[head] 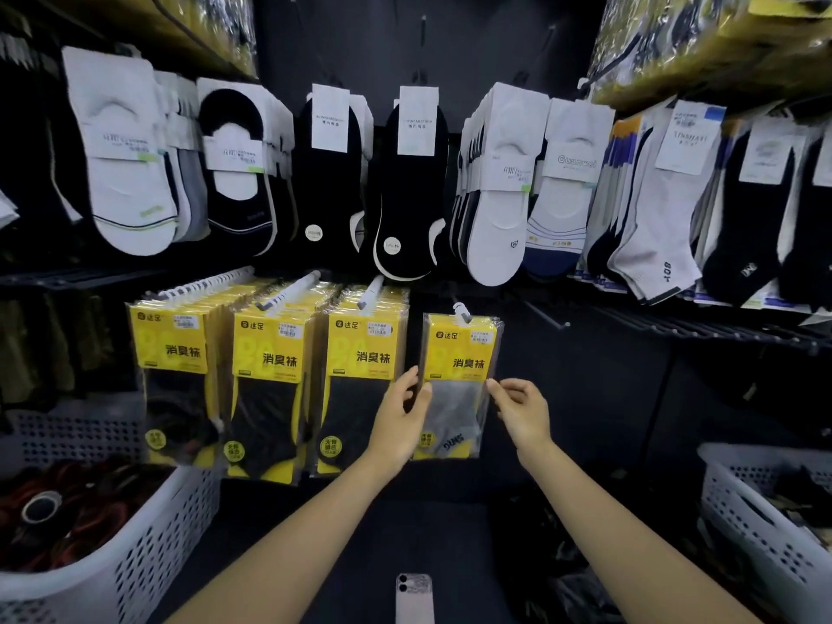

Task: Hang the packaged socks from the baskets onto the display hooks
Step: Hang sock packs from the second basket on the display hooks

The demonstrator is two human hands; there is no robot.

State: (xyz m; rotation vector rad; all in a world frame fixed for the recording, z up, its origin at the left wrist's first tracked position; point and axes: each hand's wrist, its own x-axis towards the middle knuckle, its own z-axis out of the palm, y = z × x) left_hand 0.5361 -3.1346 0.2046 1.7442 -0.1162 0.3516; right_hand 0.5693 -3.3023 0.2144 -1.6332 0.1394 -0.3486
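Pack (460,353) hanging from a hook (461,310): left hand (402,418) pinches the pack's left edge; right hand (523,412) touches its right edge, grip unclear.

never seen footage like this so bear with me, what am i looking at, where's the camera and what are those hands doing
No machine here: these are a person's two bare hands, filmed by one wide-angle camera worn on the head, looking forward and down, so the arms reach in from below. Ahead is a shop wall of socks. The left hand and right hand each pinch a side edge of a yellow sock packet hanging from a hook. Matching packets hang on three hooks to its left. Low down stand the left basket and right basket, both white.
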